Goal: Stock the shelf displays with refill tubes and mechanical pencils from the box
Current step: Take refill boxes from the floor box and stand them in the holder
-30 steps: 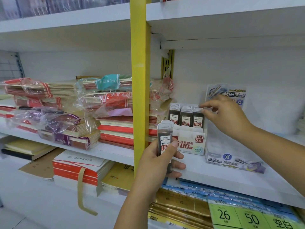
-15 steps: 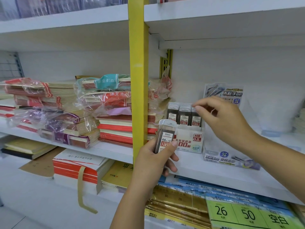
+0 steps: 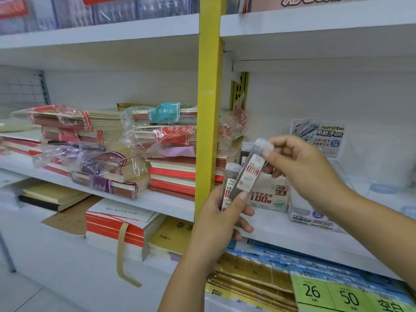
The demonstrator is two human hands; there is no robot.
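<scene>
your right hand (image 3: pixel 301 167) left the display (image 3: pixel 267 195) and now pinches a tube (image 3: pixel 249 175) by its top; left hand (image 3: pixel 221 213) clamps the spare tube (image 3: pixel 230 183). next refill looks ready.

Right hand (image 3: pixel 301 170) now pinches a tilted refill tube (image 3: pixel 250 176).

Single head-worn wide-angle view, facing the shelf (image 3: pixel 276 224) — close, tilted slightly downward

A clear refill tube (image 3: pixel 249 173) with red-and-white label tilts before the white display box (image 3: pixel 270 195), beside another upright tube (image 3: pixel 230 176).
</scene>
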